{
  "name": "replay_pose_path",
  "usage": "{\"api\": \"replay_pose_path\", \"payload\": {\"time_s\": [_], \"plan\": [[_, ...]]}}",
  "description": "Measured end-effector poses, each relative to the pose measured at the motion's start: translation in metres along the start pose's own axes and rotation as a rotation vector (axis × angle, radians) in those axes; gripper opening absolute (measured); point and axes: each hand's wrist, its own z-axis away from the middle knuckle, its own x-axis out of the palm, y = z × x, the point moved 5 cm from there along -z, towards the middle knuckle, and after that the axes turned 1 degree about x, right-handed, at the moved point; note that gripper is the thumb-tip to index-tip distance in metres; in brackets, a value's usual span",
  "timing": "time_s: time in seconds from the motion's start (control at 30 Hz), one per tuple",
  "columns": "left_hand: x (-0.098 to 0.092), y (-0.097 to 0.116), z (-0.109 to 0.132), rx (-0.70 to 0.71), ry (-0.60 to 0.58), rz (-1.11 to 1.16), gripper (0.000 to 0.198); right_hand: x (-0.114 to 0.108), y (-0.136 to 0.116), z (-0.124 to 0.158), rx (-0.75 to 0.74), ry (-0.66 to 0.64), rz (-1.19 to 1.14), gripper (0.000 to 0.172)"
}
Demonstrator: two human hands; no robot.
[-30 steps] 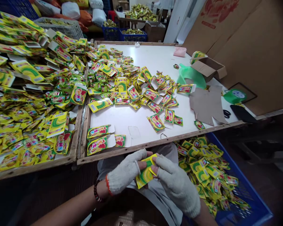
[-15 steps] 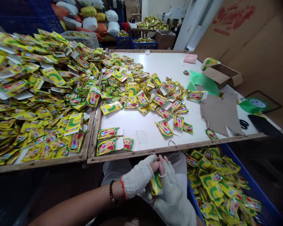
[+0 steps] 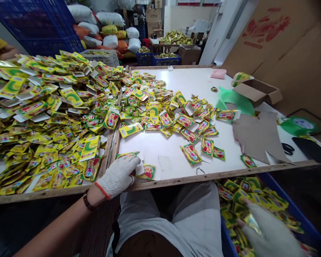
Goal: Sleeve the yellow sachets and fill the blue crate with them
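At the table's front left edge, my left hand [image 3: 119,175], in a white fingerless glove, closes over a small printed box and hides most of it; the box's white flap [image 3: 140,169] sticks out beside the fingers. Another yellow-green box [image 3: 128,155] lies just behind the hand, and a small packet [image 3: 147,172] rests to its right. Low on the right, my gloved right hand [image 3: 270,230] is over a blue crate [image 3: 286,194] full of yellow packets. It is smeared by motion, with a shiny yellow packet [image 3: 253,224] between thumb and fingers.
A large heap of boxes and packets [image 3: 50,125] covers the left table, spilling over a wooden rim [image 3: 111,148]. More packets [image 3: 191,154] lie mid-table. Cardboard [image 3: 256,137], scissors [image 3: 287,149] and a green basin [image 3: 237,101] are at right. Another person's arm [image 3: 9,52] shows far left.
My hands have parted from around a packet above my lap. The left has moved left onto the box at the table edge; the right has moved right over the blue crate.
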Motion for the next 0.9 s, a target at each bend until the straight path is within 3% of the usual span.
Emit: {"api": "replay_pose_path", "payload": {"time_s": [0.1, 0.23, 0.33, 0.43, 0.53, 0.63, 0.73, 0.8, 0.9], "plan": [[0.009, -0.014, 0.005, -0.101, 0.030, -0.015, 0.055, 0.024, -0.076, -0.021, -0.182, 0.000, -0.123, 0.049], [0.011, -0.027, 0.011, -0.170, 0.075, 0.024, 0.038, 0.045, -0.161, -0.042, -0.317, -0.021, -0.451, 0.052], [0.000, -0.016, 0.014, -0.079, 0.235, 0.076, 0.038, 0.057, -0.195, -0.053, -0.128, -0.108, -0.764, 0.049], [-0.007, 0.014, 0.017, 0.005, 0.399, 0.239, 0.045, 0.071, -0.217, -0.063, 0.146, -0.210, -1.171, 0.056], [0.004, 0.049, 0.016, 0.027, 0.377, 0.512, 0.044, 0.077, -0.218, -0.071, 0.313, -0.153, -1.282, 0.055], [0.029, 0.073, 0.014, 0.001, 0.195, 0.948, 0.048, 0.073, -0.197, -0.072, 0.402, -0.075, -1.218, 0.043], [0.055, 0.087, 0.014, -0.065, 0.031, 1.405, 0.049, 0.069, -0.178, -0.063, 0.485, -0.114, -1.396, 0.054], [0.069, 0.092, 0.016, -0.110, -0.023, 1.539, 0.053, 0.068, -0.168, -0.052, 0.589, -0.120, -1.488, 0.058], [0.084, 0.096, 0.020, -0.119, -0.110, 1.569, 0.051, 0.070, -0.159, -0.034, 0.685, -0.159, -1.475, 0.048]]}}
